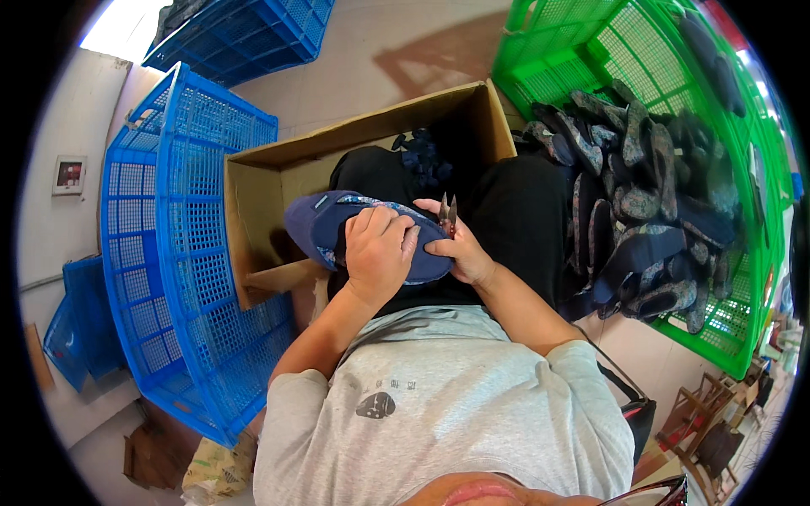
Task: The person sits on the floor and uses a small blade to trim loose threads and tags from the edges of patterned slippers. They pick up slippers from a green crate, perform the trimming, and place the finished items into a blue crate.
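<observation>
Over the lap [521, 223], the left hand [375, 251] clasps the slipper [326, 224], fingers curled; the right hand [469, 255] grasps its edge and the snips [453, 212]. Probably trimming or checking; the next move calls for a steady edge.

Two bare arms bend in, and both grips meet in front of the tummy.
The left arm [325, 333] slants up and in from the lower left, and the left grip [380, 246] has its back facing up and its fingers [409, 242] curled close together. The right arm [527, 308] slants in from the lower right. The right grip [466, 253] is curled too, with its thumb [440, 247] pointing left. The knees [363, 169] are spread apart.
</observation>
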Motion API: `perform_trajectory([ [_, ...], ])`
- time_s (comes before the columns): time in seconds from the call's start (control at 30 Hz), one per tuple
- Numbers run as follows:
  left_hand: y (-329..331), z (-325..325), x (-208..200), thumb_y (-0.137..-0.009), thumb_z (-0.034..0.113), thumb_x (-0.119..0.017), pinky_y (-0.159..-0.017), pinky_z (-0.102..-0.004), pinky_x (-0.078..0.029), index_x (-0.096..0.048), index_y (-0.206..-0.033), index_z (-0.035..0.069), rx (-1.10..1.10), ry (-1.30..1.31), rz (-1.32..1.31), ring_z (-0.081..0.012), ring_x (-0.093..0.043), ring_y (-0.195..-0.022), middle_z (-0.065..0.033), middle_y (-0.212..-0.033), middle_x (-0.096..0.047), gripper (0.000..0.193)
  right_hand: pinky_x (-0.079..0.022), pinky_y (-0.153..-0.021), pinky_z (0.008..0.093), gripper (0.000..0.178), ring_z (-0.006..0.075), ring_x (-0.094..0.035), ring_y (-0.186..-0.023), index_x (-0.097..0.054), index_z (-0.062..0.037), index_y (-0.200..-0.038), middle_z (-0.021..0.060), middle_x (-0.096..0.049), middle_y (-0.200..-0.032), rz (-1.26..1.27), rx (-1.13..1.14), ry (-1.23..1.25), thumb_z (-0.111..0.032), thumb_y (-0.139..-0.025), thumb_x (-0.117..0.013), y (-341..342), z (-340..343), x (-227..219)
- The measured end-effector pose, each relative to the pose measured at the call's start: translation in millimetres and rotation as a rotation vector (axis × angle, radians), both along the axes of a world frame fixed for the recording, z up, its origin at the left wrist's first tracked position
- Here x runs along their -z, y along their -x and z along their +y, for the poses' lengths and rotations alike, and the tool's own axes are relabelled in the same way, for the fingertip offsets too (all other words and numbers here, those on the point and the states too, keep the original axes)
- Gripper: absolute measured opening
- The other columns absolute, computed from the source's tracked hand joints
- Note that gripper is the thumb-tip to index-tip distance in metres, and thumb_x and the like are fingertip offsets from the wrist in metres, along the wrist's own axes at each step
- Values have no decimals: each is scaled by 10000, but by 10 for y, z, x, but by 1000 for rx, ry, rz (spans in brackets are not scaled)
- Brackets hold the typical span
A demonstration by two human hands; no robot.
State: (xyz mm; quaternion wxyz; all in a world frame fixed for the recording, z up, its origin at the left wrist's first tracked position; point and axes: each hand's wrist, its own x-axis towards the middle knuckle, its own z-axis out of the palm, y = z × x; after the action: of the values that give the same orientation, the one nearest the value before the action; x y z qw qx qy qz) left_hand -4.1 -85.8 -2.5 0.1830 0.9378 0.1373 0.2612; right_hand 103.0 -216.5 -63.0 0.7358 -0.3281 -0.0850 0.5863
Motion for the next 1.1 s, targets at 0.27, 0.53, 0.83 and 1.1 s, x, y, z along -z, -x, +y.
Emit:
perform_trajectory([
  [0.27,-86,206,28,-790,35,-699,-763,-412,-446,-603,-843,51,118,220,18,-314,-569,-834,-99,-848,-582,111,-451,-991,283,554,136,-561,-1125,-495,-65,-1384,69,-582,-1268,-161,49,99,-44,-852,-650,-34,19,10],
  [0.53,-91,241,74,-817,39,-700,-772,-422,-445,-602,-859,46,88,331,10,-324,-562,-820,-109,-848,-582,107,-491,-953,282,417,126,-617,-1043,-526,-38,-1332,86,-652,-1226,-191,74,217,-63,-926,-619,-162,6,-129],
  [0.83,-71,298,-8,-782,18,-703,-846,-404,-469,-649,-948,58,181,314,72,-302,-602,-921,-90,-920,-618,179,-420,-632,195,428,50,-555,-758,-557,-102,-1309,-4,-635,-989,-219,32,289,-46,-894,-646,-205,-28,-216],
  [1.1,-134,320,14,-771,76,-739,-870,-401,-478,-700,-897,57,275,227,113,-289,-624,-978,-77,-961,-663,134,-387,-559,169,396,25,-507,-664,-585,-98,-1267,-54,-578,-832,-207,16,318,-46,-881,-657,-221,-44,-217],
])
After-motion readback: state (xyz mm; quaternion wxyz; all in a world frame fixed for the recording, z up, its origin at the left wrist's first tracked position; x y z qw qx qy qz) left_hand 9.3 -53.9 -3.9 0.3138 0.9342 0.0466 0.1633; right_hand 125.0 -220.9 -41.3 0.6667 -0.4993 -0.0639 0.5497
